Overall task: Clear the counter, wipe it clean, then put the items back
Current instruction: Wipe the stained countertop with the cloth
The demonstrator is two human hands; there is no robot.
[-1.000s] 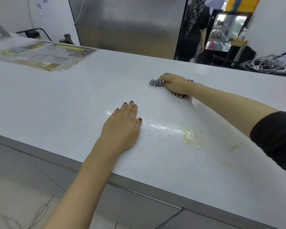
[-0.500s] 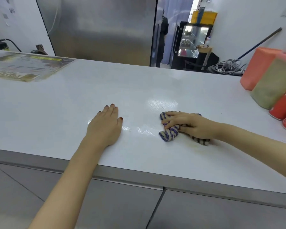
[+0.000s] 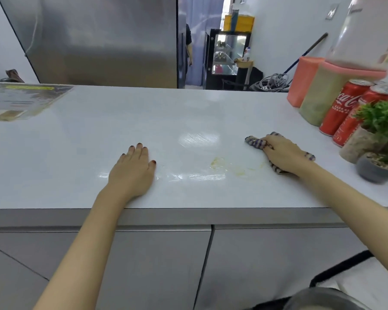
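L hand (image 3: 132,173): your fingers (image 3: 139,151) lie flat & straight on the surface (image 3: 99,135), holding nothing.
R hand (image 3: 282,153): your fingers curl over the cloth (image 3: 254,142), pressing it down.
Stain (image 3: 217,163): yellow, between both sets of fingers.
Cans (image 3: 343,106): right of R fingers, beside plant (image 3: 381,121).

counter (image 3: 121,121): white, wet streaks, yellow smear (image 3: 217,163) | cloth (image 3: 254,142): striped, bunched, right of smear | cans (image 3: 343,106): standing, far right

Bright, even indoor light; glare patches sheen the white surface (image 3: 121,121) (wet streaks), wide-angle bending at edges, plant (image 3: 383,121) blurred.
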